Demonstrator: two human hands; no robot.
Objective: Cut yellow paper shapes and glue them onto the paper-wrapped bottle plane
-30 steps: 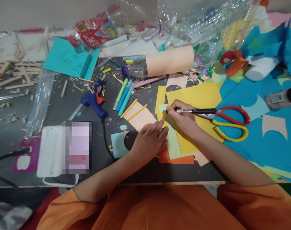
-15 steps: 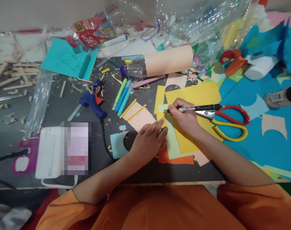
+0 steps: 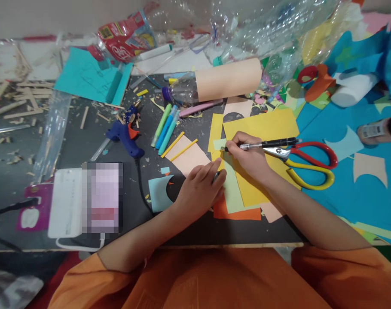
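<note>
My right hand (image 3: 248, 156) is closed around a black pen (image 3: 273, 143), its tip touching a small yellow paper piece (image 3: 217, 155). That piece overlaps a pale green paper strip (image 3: 233, 189). Flat on the papers, with fingers stretched out, my left hand (image 3: 200, 189) presses near the yellow piece's lower edge. A small dark thing shows between its fingers; I cannot make out what it is. Beside my right hand, a pair of scissors (image 3: 313, 161) with red and yellow handles rests on a yellow sheet (image 3: 263, 122). Orange paper (image 3: 237, 213) pokes out below the strip.
Several markers (image 3: 165, 128) and a blue glue gun (image 3: 123, 137) lie to the left, past two yellow sticks. A phone (image 3: 103, 197) sits on a white power bank (image 3: 66, 201). A paper-wrapped bottle (image 3: 227, 79), plastic bottles and scraps crowd the back; blue sheets (image 3: 353, 206) cover the right.
Both hands stay almost where they were, with the pen tip still at the small yellow paper. The whole view has shifted very slightly.
</note>
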